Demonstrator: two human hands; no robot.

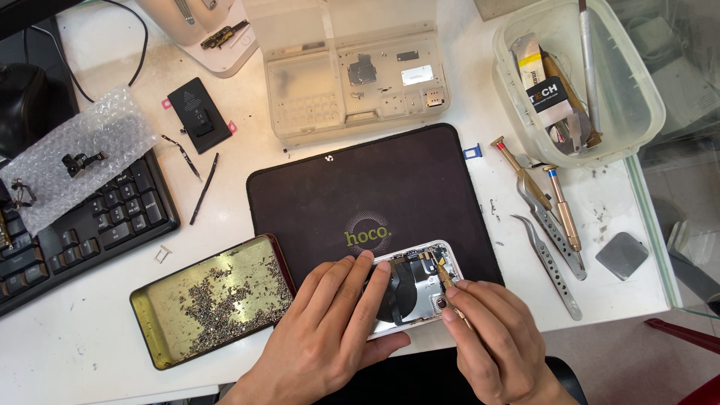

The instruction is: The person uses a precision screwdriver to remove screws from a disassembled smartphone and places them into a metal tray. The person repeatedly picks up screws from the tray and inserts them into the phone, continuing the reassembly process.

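Note:
An opened phone body (424,281) with a white frame lies on the near part of a black work mat (375,187), its inner parts showing. My left hand (326,330) rests flat over its left half and holds it down. My right hand (491,337) pinches a thin brass-coloured tool (445,276), whose tip touches the parts near the phone's upper right. The lower part of the phone is hidden under both hands.
A metal tin of tiny screws (214,300) sits left of the mat. Right of it lie tweezers (551,262) and screwdrivers (564,210). A clear tub of tools (577,75), a parts organiser (352,82), a phone battery (199,112) and a keyboard (82,232) ring the mat.

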